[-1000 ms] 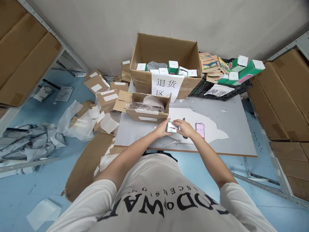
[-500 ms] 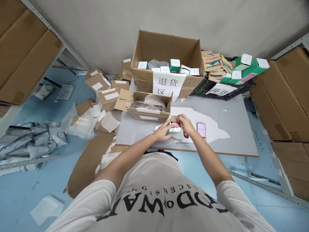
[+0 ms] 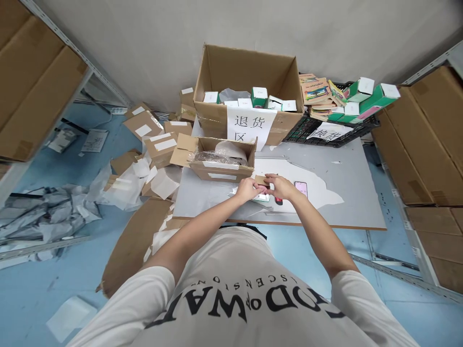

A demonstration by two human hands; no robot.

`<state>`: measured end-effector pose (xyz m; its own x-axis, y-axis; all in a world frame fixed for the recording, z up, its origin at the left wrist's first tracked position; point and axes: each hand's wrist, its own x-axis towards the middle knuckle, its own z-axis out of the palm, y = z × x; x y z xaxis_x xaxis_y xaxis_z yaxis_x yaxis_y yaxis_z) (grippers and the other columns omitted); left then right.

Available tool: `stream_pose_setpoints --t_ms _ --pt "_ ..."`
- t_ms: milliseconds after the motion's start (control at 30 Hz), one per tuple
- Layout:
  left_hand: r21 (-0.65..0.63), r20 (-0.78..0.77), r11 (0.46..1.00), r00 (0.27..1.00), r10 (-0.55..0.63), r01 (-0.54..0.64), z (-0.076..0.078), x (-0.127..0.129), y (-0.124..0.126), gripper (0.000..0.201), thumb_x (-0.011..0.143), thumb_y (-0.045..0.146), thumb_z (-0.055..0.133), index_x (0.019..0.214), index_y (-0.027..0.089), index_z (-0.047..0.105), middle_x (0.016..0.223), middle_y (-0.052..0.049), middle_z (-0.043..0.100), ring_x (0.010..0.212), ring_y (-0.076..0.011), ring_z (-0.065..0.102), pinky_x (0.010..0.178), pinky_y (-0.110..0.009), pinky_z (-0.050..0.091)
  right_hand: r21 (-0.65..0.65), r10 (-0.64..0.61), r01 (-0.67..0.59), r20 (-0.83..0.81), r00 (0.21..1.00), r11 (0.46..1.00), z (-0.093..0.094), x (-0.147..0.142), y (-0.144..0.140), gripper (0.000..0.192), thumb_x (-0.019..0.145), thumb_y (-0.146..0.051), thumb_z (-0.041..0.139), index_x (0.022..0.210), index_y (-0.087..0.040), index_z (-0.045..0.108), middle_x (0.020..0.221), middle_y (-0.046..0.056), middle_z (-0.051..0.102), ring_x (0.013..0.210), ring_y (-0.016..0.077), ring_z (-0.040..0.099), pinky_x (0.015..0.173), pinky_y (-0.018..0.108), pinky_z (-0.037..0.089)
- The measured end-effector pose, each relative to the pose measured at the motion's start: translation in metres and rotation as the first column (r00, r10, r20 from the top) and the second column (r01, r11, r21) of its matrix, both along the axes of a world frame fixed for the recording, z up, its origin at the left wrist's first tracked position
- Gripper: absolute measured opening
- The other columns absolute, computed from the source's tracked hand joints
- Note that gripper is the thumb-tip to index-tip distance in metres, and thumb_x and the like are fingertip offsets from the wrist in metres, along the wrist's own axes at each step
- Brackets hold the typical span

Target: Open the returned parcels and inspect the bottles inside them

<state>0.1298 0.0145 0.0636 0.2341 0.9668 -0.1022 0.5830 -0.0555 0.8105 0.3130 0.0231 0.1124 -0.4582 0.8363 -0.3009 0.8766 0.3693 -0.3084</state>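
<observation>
A small green, white and pink box (image 3: 262, 197) is between my hands at the front of the table, partly covered by fingers. My left hand (image 3: 247, 189) closes on its left side, fingertips pinched at the pink part. From the right, my right hand (image 3: 282, 187) reaches over the same box with bent fingers, its tips at the top edge. Just behind the box is a brown cardboard piece (image 3: 259, 180); whether it is joined to the box I cannot tell. A red and black object (image 3: 278, 201) lies beside my right hand, its kind unclear.
A phone (image 3: 301, 188) lies on the grey table (image 3: 356, 193). An open carton (image 3: 222, 174) stands behind my left hand, with a larger labelled carton (image 3: 213, 118) behind it. At back right is a black crate (image 3: 333, 140) of booklets and green boxes. Cardboard packages (image 3: 161, 147) pile up left.
My left hand has drawn its spread fingers together into a pinch on the box. My right hand has turned flatter over the box's top. The whole view has shifted slightly.
</observation>
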Motion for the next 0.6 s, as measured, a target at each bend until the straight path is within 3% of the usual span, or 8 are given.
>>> stream_pose_setpoints --t_ms 133,267,400,467,600 --pt "-0.033 -0.023 0.999 0.999 -0.035 0.034 0.002 -0.001 0.001 0.004 0.060 0.020 0.074 0.064 0.020 0.072 0.078 -0.003 0.071 0.080 -0.0218 0.066 0.082 -0.032 0.050 -0.008 0.005 -0.005 0.036 0.999 1.000 0.003 0.000 0.001 0.051 0.077 -0.028 0.067 0.126 -0.022 0.055 0.147 0.011 0.039 0.121 0.0289 0.052 0.090 0.039 0.049" --pt "-0.085 0.009 0.996 1.000 -0.021 0.022 0.005 -0.003 0.002 0.013 0.058 0.014 0.070 0.069 0.020 0.075 0.080 -0.002 0.072 0.081 -0.0220 0.066 0.086 -0.032 0.050 0.084 0.061 -0.061 -0.007 0.998 0.995 0.009 0.001 -0.003 0.061 0.077 -0.028 0.068 0.135 -0.024 0.048 0.147 0.012 0.038 0.127 0.0295 0.045 0.100 0.047 0.040" --pt "-0.136 0.099 0.990 0.995 -0.011 0.024 0.006 -0.005 0.004 0.021 0.060 0.017 0.069 0.080 0.020 0.076 0.085 -0.001 0.074 0.084 -0.0203 0.066 0.086 -0.030 0.050 0.179 0.246 -0.238 -0.025 0.969 0.955 0.017 -0.002 -0.013 0.033 0.086 -0.018 0.055 0.115 -0.028 0.065 0.129 0.010 0.052 0.122 0.0262 0.045 0.107 0.057 0.021" --pt "-0.159 0.138 0.987 0.990 -0.001 0.023 0.004 -0.006 0.005 0.023 0.062 0.020 0.069 0.084 0.020 0.076 0.088 -0.001 0.074 0.085 -0.0197 0.066 0.085 -0.030 0.050 0.189 0.297 -0.287 -0.032 0.954 0.939 0.020 -0.005 -0.019 0.031 0.087 -0.012 0.049 0.100 -0.027 0.072 0.116 0.010 0.058 0.112 0.0247 0.048 0.106 0.053 0.023" --pt "-0.197 0.209 0.980 0.977 0.032 0.010 -0.005 -0.007 0.009 0.023 0.062 0.025 0.071 0.083 0.018 0.076 0.092 -0.003 0.074 0.089 -0.0199 0.066 0.085 -0.030 0.051 0.174 0.323 -0.312 -0.037 0.946 0.934 0.023 -0.007 -0.028 0.034 0.084 -0.006 0.044 0.091 -0.021 0.073 0.097 0.010 0.063 0.095 0.0225 0.052 0.096 0.041 0.034"
